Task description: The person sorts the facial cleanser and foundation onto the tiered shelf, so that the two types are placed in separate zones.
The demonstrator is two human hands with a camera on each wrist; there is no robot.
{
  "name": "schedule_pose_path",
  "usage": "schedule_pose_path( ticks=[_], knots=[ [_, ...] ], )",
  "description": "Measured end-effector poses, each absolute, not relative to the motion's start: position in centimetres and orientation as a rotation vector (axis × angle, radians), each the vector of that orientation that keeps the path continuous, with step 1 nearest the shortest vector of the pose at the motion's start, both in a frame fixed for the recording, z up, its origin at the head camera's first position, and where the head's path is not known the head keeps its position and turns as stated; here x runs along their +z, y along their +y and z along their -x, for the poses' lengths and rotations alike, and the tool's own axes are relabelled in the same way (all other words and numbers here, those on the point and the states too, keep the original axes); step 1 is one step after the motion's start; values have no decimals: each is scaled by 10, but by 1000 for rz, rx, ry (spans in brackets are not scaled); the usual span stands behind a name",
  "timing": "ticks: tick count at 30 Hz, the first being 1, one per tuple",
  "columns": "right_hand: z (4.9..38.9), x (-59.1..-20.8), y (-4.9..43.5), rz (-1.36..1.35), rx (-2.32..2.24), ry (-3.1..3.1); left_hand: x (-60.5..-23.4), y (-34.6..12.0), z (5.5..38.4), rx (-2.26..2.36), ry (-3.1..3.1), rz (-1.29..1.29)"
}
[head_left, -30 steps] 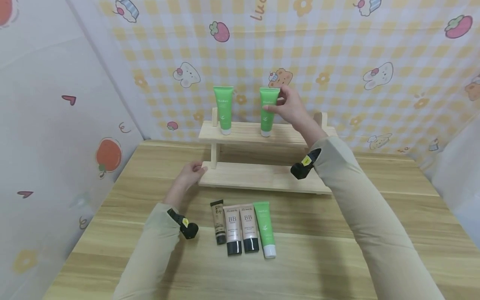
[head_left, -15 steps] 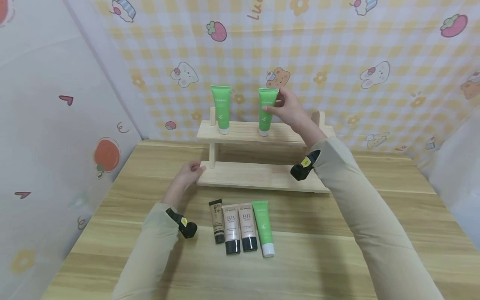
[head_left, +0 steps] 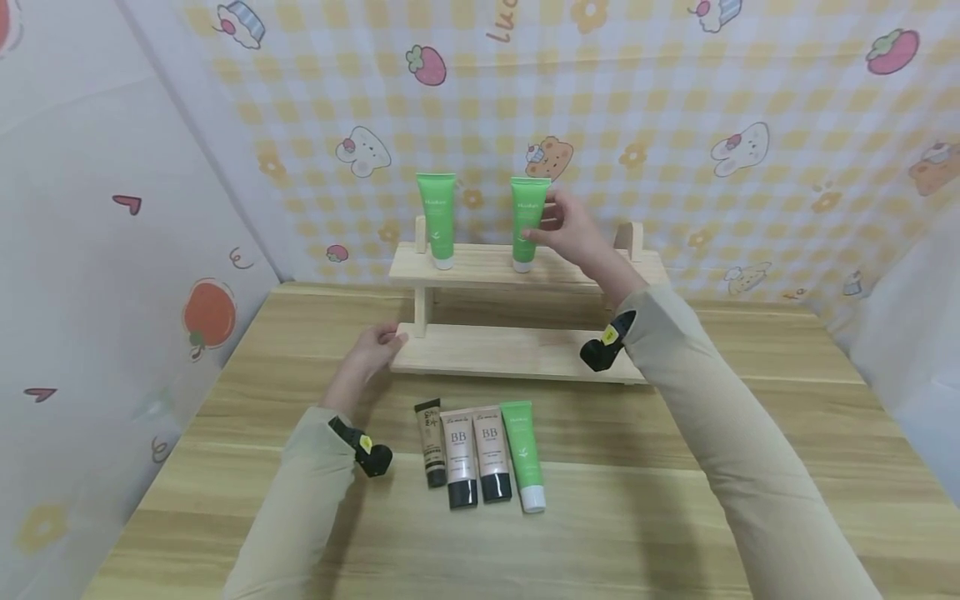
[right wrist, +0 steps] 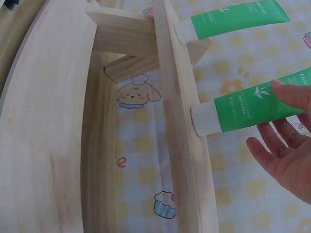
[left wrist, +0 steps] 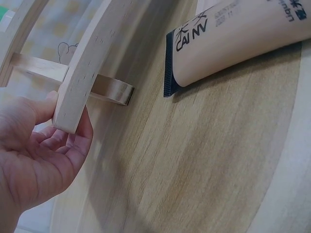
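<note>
A two-tier wooden display rack [head_left: 510, 350] stands on the table. My left hand [head_left: 369, 354] grips the left end of its lower board, thumb on top and fingers curled underneath, as the left wrist view shows. On the upper board, a green squeeze tube [head_left: 528, 218] stands upright on its white cap. My right hand [head_left: 573, 233] holds this tube from the right, thumb across its front and fingertips behind its edge. To its left, a second green tube [head_left: 439, 218] stands the same way, apart from both hands.
Before the rack lie a small tan tube [head_left: 431, 442], two pink BB cream tubes [head_left: 459, 454] and another green tube [head_left: 523, 454], side by side. A patterned cloth [head_left: 465, 108] hangs close behind the rack.
My right hand has slid a little down the green tube, its fingers now lower on the edge. The left hand keeps its hold, and the whole head view has shifted slightly.
</note>
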State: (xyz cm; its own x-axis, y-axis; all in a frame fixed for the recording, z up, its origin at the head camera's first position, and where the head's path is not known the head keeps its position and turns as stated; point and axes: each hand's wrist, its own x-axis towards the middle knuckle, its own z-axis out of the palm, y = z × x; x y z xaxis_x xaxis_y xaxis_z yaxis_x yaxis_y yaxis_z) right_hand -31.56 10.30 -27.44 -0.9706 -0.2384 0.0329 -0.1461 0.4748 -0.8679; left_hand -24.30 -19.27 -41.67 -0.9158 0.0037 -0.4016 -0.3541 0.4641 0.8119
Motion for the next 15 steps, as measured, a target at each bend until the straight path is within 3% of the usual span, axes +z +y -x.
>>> schedule_pose_path(
  ticks=[15],
  knots=[
    [307,-291,113,157,-1660,2497,-419,-193,244,1417,2377,303]
  ],
)
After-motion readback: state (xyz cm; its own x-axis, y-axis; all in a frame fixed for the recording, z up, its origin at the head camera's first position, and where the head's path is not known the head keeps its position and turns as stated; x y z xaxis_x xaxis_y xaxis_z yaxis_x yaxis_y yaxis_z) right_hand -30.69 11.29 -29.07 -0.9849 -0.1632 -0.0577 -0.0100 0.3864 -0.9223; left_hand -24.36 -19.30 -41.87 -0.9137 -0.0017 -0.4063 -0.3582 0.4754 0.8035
